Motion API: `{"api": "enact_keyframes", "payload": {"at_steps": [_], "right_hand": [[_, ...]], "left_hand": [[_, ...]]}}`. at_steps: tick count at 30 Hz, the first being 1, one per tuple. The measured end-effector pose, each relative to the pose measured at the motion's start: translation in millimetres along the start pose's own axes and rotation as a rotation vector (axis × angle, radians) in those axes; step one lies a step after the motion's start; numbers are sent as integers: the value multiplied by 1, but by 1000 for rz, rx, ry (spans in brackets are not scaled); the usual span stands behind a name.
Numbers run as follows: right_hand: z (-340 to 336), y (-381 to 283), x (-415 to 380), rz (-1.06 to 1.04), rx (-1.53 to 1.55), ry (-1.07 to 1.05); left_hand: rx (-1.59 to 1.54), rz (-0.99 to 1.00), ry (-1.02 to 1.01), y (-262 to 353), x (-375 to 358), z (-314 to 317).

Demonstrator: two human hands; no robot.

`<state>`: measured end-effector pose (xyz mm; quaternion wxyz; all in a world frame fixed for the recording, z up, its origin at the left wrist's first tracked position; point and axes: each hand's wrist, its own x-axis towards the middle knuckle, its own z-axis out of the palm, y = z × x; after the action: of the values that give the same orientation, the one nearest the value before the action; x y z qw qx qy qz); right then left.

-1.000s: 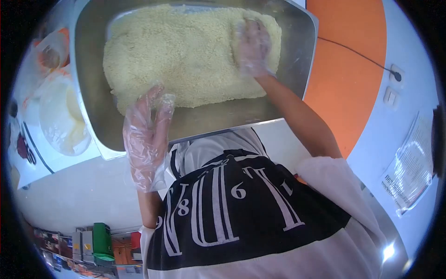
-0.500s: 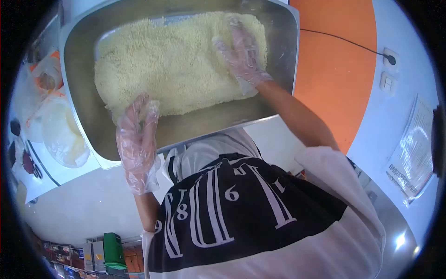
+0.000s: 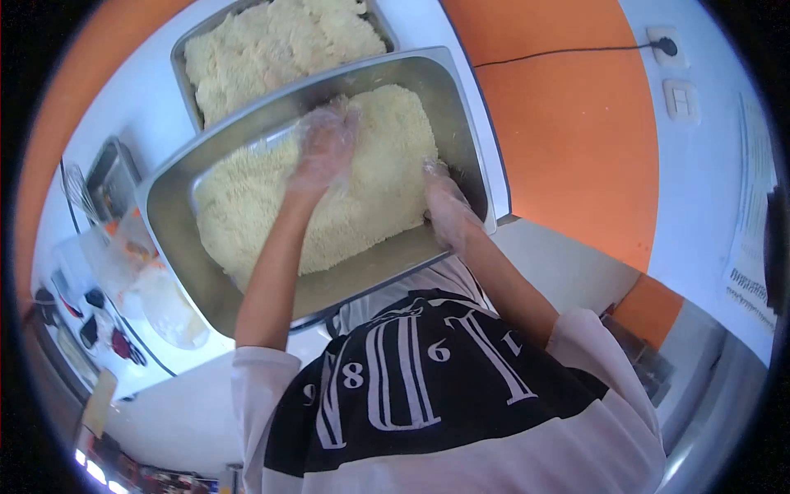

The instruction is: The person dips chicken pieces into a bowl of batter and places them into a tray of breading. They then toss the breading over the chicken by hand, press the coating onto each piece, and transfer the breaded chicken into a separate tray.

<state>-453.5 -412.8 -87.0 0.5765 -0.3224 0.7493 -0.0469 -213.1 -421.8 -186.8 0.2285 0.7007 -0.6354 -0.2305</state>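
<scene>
Crumbs (image 3: pixel 378 177) in near tray (image 3: pixel 177 247); second tray (image 3: pixel 183 66) behind; both hands on crumbs

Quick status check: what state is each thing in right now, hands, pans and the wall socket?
Left hand: gloved, pressed flat on the crumbs, holding nothing.
Right hand: gloved, at the crumbs' edge by the pan wall; grip cannot be told.
Near pan: holds a wide bed of crumbs, bare metal along the near side.
Far pan: heaped with breaded pieces.
Wall socket: cable plugged in.
</scene>
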Motion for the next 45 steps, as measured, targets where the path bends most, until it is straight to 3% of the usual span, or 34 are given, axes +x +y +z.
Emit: {"api": "enact_keyframes", "payload": {"at_steps": [1,2,4,5,8,10,11,13,14,16,17,19,20,22,25,26,28,31,34,36,37,38,40,42,44,45], "right_hand": [[9,-3,8,-193,73,-22],[7,-8,15,-192,95,-17],[7,-70,-37,-166,-126,24],[7,-72,-30,-161,-120,18],[4,-85,6,-271,-403,-42],[-3,-88,20,-589,-931,-208],[2,-102,11,-593,-936,-223],[13,-135,-20,-485,-510,-203],[24,-131,-4,-481,-512,-210],[53,-111,52,-981,-742,-396],[68,-93,64,-977,-746,-399],[95,-59,83,-1598,-1035,150],[100,-62,80,-1586,-1053,126],[105,-64,67,-1370,-1113,99],[108,-63,63,-1328,-1124,118],[108,-65,67,-1369,-1114,142],[104,-70,70,-1313,-1129,-20],[71,-62,56,-1443,-1089,-150],[70,-15,62,-1478,-1302,-27],[72,-26,73,-1498,-1295,-89],[66,-25,71,-1505,-1268,-108],[62,-13,66,-1461,-1283,-129],[69,-22,65,-1513,-1262,-45],[63,-35,51,-1503,-1144,-94],[69,-27,58,-1465,-1041,-179],[71,-12,75,-1408,-999,-26]], "left_hand": [[97,-54,-150,3,12,0],[109,-36,-158,8,19,2],[-334,-189,-18,42,14,-12],[-327,-192,-23,42,13,-12],[-419,-165,-115,41,8,-23],[-502,-154,-92,57,-17,-59],[-498,-169,-86,58,-24,-74],[-700,-157,36,58,-42,-100],[-705,-188,86,57,-56,-110],[-681,-229,164,46,-90,-125],[-654,-244,193,40,-109,-130],[-794,-320,262,30,-148,-133],[-928,-391,332,25,-164,-130],[-941,-500,354,22,-195,-126],[-964,-534,465,10,-212,-127],[-1025,-557,483,12,-215,-126],[-1029,-513,522,17,-220,-131],[-1011,-453,569,9,-237,-126],[-861,-510,630,39,-266,-143],[-544,-669,540,53,-277,-153],[-518,-517,567,56,-266,-162],[-535,-543,532,64,-281,-156],[-424,-734,581,65,-295,-147],[-332,-681,555,66,-300,-146],[-355,-583,652,59,-305,-126],[-358,-611,650,56,-306,-120]]}}
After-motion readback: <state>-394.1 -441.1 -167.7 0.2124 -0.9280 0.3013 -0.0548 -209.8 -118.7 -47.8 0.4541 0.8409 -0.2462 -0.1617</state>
